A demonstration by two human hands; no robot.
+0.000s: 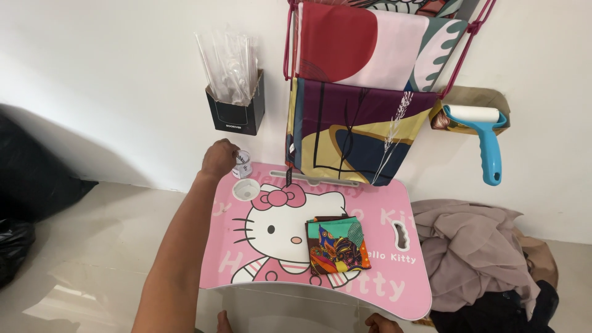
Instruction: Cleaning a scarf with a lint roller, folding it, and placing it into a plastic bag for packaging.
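Home packing corner, pink lap table (394, 203) on tiled floor (92, 246), hanging printed fabrics (351, 123), lint roller (484, 132)

left hand (219, 158) reaches forward, fingers curled (right hand unseen).

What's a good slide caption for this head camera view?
Left hand grasping a small clear roll at the back corner of a pink cartoon lap desk, folded colourful cloths lying mid-desk.

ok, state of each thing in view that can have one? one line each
left hand: closed on the tape roll
tape roll: upright, above the cup hole
folded cloth: folded, flat on the pink lap table
hanging fabrics: draped over the rack
lint roller: hung in its wall holder
clear bags: upright in the black wall box
grey cloth: crumpled on the floor
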